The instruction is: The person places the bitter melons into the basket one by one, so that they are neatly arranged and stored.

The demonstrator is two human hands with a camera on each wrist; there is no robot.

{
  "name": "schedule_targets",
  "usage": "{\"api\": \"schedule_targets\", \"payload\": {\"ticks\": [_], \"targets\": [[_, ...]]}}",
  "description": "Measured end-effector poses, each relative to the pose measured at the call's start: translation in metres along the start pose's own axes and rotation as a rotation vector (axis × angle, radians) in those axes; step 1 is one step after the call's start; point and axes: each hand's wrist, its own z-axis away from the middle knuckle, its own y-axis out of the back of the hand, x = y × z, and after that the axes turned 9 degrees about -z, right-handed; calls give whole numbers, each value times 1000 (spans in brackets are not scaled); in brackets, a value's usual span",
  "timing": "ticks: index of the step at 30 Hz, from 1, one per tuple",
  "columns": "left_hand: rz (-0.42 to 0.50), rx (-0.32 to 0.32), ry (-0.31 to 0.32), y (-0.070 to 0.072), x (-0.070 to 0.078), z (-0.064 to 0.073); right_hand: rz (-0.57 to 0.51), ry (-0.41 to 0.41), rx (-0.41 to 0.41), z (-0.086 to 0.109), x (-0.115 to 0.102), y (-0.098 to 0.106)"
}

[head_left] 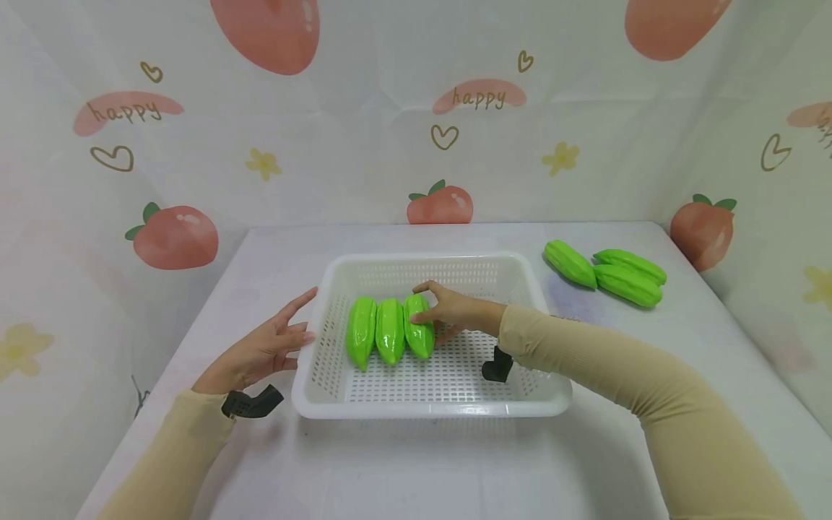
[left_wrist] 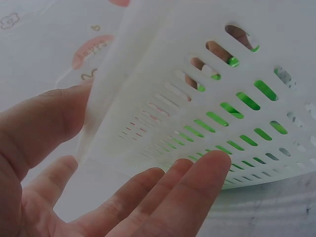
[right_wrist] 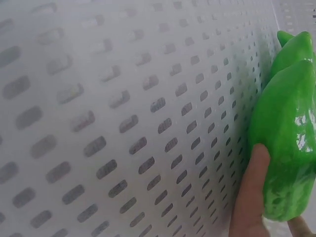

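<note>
A white slotted plastic basket point(head_left: 432, 410) stands on the table. On its left half, three glossy green ribbed gourds lie side by side: a left one point(head_left: 361, 332), a middle one point(head_left: 390, 331) and a right one point(head_left: 422, 339). My right hand point(head_left: 458, 310) reaches in and holds the right gourd point(right_wrist: 289, 133), its digits on both sides of it. At the basket's left side is my left hand point(head_left: 266, 350), fingers spread and fairly straight, with fingertips at the rim. In the left wrist view, several fingers point(left_wrist: 182, 192) extend along the outside of the slotted wall point(left_wrist: 163, 118).
To the basket's right, three more green gourds lie on the table point(head_left: 429, 469): one alone point(head_left: 569, 263) and two together, a rear one point(head_left: 630, 264) and a front one point(head_left: 627, 285). A printed cloth point(head_left: 364, 159) hangs behind and beside the table.
</note>
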Motion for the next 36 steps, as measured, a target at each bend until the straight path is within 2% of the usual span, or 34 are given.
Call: {"api": "schedule_targets", "payload": {"ticks": [15, 29, 36], "targets": [[-2, -5, -9, 0, 0, 0, 76, -7, 10, -4, -1, 1], [4, 8, 7, -1, 0, 0, 79, -11, 12, -3, -1, 2], [10, 1, 0, -1, 0, 0, 38, -15, -9, -2, -1, 2]]}}
